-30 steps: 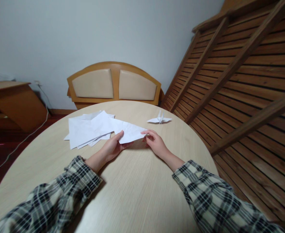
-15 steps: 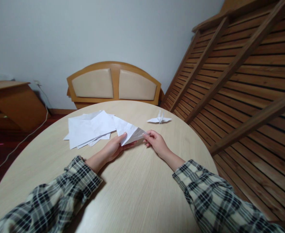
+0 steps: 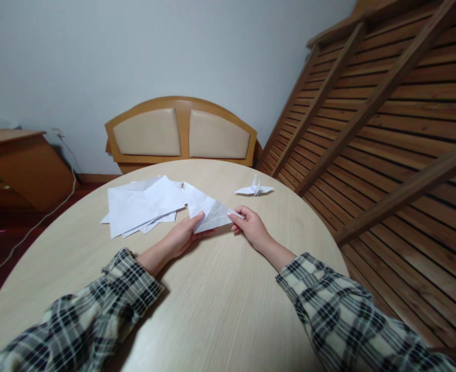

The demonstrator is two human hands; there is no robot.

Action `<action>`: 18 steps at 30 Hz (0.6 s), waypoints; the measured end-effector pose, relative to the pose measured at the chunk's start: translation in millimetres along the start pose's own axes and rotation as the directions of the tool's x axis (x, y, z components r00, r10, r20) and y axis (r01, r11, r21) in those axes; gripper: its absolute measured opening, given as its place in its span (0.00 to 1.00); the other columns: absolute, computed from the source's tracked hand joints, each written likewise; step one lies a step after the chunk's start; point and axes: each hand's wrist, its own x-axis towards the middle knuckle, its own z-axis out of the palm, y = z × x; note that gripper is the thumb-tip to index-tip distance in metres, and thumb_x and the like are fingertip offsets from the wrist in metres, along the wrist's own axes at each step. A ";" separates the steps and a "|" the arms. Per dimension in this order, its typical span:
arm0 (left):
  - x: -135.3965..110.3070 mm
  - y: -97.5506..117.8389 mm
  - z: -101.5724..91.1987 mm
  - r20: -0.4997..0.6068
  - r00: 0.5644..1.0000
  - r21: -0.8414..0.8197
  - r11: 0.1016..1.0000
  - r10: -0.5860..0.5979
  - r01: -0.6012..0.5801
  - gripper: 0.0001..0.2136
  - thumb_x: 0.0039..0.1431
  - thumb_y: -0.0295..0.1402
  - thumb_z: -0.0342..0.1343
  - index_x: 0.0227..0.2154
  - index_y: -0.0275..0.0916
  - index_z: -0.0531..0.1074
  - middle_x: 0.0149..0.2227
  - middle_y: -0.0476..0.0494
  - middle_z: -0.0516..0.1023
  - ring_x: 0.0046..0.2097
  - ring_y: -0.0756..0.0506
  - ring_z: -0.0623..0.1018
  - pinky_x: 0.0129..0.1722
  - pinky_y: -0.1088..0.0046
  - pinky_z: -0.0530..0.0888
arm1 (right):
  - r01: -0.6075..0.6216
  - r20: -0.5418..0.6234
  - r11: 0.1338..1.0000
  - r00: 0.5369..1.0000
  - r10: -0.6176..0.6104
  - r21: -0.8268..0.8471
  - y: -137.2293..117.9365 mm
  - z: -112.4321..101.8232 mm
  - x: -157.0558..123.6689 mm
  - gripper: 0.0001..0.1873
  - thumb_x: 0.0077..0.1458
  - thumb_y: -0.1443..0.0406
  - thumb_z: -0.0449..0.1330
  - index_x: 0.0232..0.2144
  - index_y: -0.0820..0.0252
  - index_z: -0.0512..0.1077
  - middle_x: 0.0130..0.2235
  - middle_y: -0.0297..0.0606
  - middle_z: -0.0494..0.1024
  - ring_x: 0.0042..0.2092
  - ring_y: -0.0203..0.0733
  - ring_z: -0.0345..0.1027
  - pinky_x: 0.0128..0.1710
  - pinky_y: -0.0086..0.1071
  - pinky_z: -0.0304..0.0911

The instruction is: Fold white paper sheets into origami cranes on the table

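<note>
A creased white paper sheet [image 3: 208,208] is held between both hands just above the round wooden table [image 3: 220,305]. My left hand [image 3: 181,237] pinches its near left edge, thumb on top. My right hand [image 3: 249,226] pinches its right corner with the fingers curled. Both arms wear plaid sleeves. To the left of the sheet lies a loose pile of white papers [image 3: 138,205]. A folded white paper crane [image 3: 254,189] stands on the table beyond my right hand.
A wooden chair [image 3: 181,134] with padded back panels stands at the table's far side. A slatted wooden structure [image 3: 386,119] leans along the right. A low wooden cabinet [image 3: 22,165] and a white cable [image 3: 38,222] are on the left floor.
The sheet, spread wide a second ago, has been turned and drawn in between the hands. Both hands stayed almost in place.
</note>
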 end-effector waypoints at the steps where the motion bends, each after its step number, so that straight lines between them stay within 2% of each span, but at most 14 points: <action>1: -0.2 0.0 0.3 0.001 1.000 0.005 1.000 0.002 -0.002 0.13 0.58 0.38 0.59 0.42 0.36 0.79 0.53 0.37 0.77 0.56 0.36 0.73 0.55 0.59 0.71 | 0.011 -0.001 1.000 1.000 -0.011 -0.002 0.4 -0.1 0.0 0.19 0.46 0.52 0.67 0.30 0.59 0.67 0.23 0.29 0.72 0.22 0.31 0.66 0.22 0.25 0.62; 11: -3.8 2.7 5.7 -0.054 0.998 0.011 1.000 0.016 -0.016 0.15 0.63 0.42 0.53 0.43 0.37 0.77 0.54 0.38 0.77 0.56 0.37 0.73 0.53 0.59 0.74 | 0.024 -0.006 1.000 1.000 -0.024 -0.006 -1.3 0.8 -1.8 0.20 0.45 0.52 0.67 0.30 0.58 0.64 0.22 0.28 0.71 0.21 0.31 0.65 0.20 0.24 0.61; 14: -4.3 1.6 4.6 -0.017 0.999 0.045 0.998 0.038 -0.037 0.15 0.60 0.41 0.57 0.42 0.35 0.77 0.51 0.36 0.78 0.53 0.38 0.75 0.52 0.60 0.74 | 0.021 -0.005 1.000 1.000 -0.021 -0.003 -2.3 1.0 -2.4 0.20 0.45 0.52 0.67 0.30 0.58 0.64 0.22 0.28 0.72 0.21 0.31 0.65 0.20 0.24 0.60; 18: -6.3 1.4 5.2 0.003 0.998 0.095 0.993 0.064 -0.064 0.14 0.54 0.35 0.64 0.43 0.35 0.77 0.50 0.35 0.79 0.51 0.38 0.77 0.51 0.63 0.74 | 0.015 0.000 1.000 1.000 -0.015 0.003 -2.8 1.1 -2.6 0.20 0.45 0.52 0.67 0.30 0.58 0.63 0.22 0.28 0.72 0.21 0.30 0.65 0.20 0.24 0.60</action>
